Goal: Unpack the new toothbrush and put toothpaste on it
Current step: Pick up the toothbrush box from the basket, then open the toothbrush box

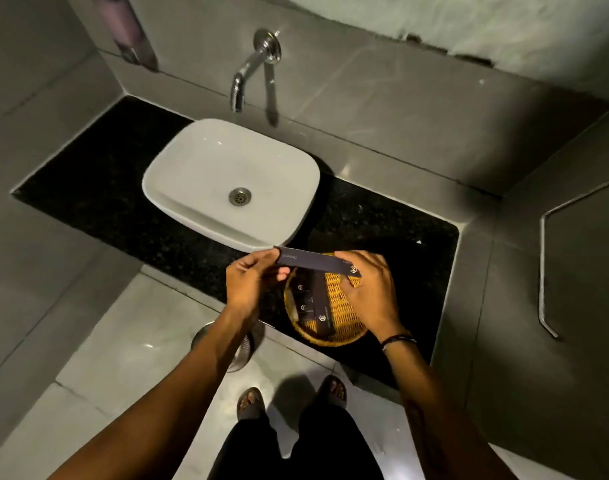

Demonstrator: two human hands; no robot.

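I hold a long, flat, dark toothbrush box [311,262] level above a round wicker basket [344,306] on the black counter. My left hand [249,285] pinches the box's left end. My right hand [370,289] grips its right end, near a small light logo. The box is closed. Inside the basket lie several other dark packets [313,303] with the same logo. No toothbrush or toothpaste tube is visible outside its packaging.
A white basin [178,174] sits on the black granite counter [88,192], under a chrome wall tap [254,67]. A metal bin [240,344] stands on the floor below my left forearm. Grey tiled walls close in on both sides; a chrome rail [543,271] is at right.
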